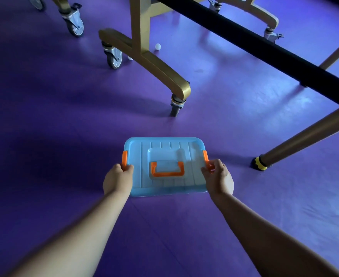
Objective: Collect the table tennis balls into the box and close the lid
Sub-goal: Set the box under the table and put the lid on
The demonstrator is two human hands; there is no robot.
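The floor (44,116) is a smooth purple sheet with a soft sheen, brighter and bluer towards the upper right and darker on the left. On it, in the lower middle of the view, sits the blue box (136,193) with its lid (164,148) in place; an orange handle (167,170) lies flat in the lid's recess.

The left hand (117,179) grips the orange left clip (124,157) at the box's side, fingers (129,167) curled over its lower end. The right hand (218,178) pinches the orange right clip (205,156) the same way. Both bare forearms reach in from the bottom edge.

Beyond the box stands a gold frame (160,68) on grey castors (114,56), and a black rail (264,43) runs diagonally across the upper right. A round gold leg (304,136) slants down to a yellow-and-black foot (261,163), to the right of the box.

Two white table tennis balls lie on the floor well beyond the box: one ball (157,46) just beside the frame's upright, the second ball (130,57) between the upright and the nearest castor.
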